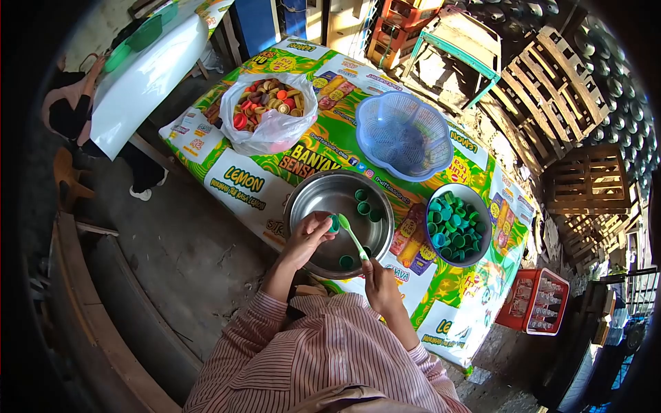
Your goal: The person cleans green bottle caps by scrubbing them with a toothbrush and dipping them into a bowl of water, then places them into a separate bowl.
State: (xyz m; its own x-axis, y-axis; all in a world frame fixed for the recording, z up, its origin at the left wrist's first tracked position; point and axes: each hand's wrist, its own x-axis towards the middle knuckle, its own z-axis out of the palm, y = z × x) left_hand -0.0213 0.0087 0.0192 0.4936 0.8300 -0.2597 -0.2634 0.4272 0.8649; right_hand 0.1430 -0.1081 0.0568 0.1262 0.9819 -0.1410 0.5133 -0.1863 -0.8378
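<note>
Left fingers (318, 233) grip green cap (334, 224); right fingers (372, 267) grip brush (353, 237). Steel basin (292, 215) holds caps; bowl (487, 237) full.

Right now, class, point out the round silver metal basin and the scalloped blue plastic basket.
Round silver metal basin (333, 198): head view, bare floor.
Scalloped blue plastic basket (405, 136): head view, inner bottom.

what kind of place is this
Probably a small open-air workshop or yard for sorting and cleaning bottle caps: wooden pallets and stacked crates stand around, and the table holds a bowl of green caps and a bag of mixed caps.
</note>
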